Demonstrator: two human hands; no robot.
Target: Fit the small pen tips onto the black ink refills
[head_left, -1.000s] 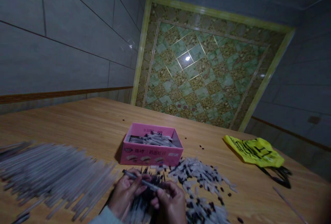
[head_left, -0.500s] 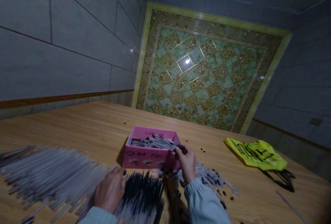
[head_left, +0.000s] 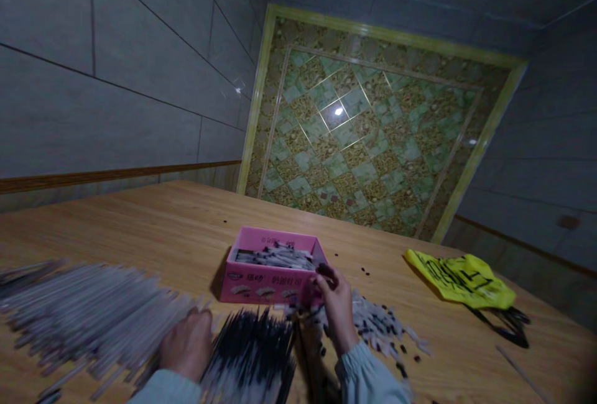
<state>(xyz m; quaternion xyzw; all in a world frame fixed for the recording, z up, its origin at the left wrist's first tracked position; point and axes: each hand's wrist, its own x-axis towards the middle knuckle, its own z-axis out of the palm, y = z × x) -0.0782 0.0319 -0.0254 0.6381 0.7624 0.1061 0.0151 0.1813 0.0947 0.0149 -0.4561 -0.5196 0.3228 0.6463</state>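
My left hand [head_left: 187, 343] is closed at the right edge of a spread of clear tubes [head_left: 93, 311]; what it holds, if anything, is too blurred to tell. Just right of it lies a bundle of black-tipped sticks [head_left: 256, 345]. A pink box [head_left: 270, 286] stands behind the bundle with many thin pen-like pieces [head_left: 280, 256] inside. My right hand [head_left: 336, 301] is at the box's front right corner, its fingers pinched together on something I cannot make out. Small clear and black caps [head_left: 377, 323] lie scattered to the right of that hand.
On the right side of the wooden table [head_left: 186, 220] lies a yellow bag [head_left: 466, 280] with black straps [head_left: 506, 323]. A thin rod [head_left: 520, 370] is near the right front. Tiled walls [head_left: 140, 81] rise beyond the table.
My left hand has moved left, away from the black-tipped bundle and onto the edge of the clear tubes. My right hand has shifted only slightly at the box corner.
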